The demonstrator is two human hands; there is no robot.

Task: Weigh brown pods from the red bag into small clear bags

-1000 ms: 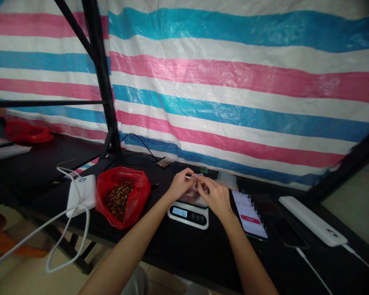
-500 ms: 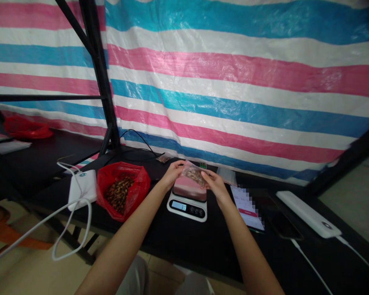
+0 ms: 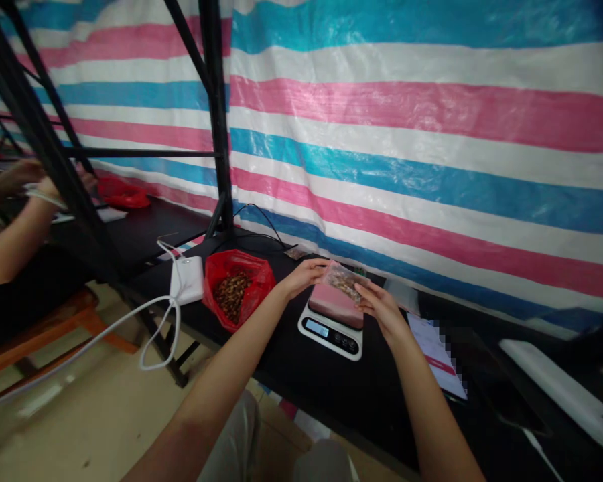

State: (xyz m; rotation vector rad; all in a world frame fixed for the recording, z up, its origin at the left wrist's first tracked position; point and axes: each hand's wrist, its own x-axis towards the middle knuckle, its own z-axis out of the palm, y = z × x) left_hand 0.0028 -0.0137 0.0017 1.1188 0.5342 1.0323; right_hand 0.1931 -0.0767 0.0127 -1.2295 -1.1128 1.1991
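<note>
Between my two hands, just above a kitchen scale (image 3: 330, 343), is a small clear zip bag (image 3: 346, 281) with brownish pieces inside. My left hand (image 3: 306, 276) pinches the bag's upper left corner, near its pink edge. The fingers of my right hand (image 3: 379, 304) grip its lower right end. Under the bag shows the scale's shiny pinkish top; its display is lit, but the digits are too small to read. To the left of the scale stands an open red plastic bag (image 3: 261, 284) holding many small brown pieces (image 3: 232, 294), whose kind I cannot tell.
A white power bank (image 3: 187, 281) with a looped cable lies at the left. On the right are a phone with a lit screen (image 3: 435, 355), a dark phone (image 3: 515, 395) and a long white device (image 3: 557, 391). At far left, another person's arm (image 3: 17, 234) reaches over a table.
My view has swung left, so everything sits further right and another person's arms now show. Both hands keep their hold on the zip bag above the scale.
</note>
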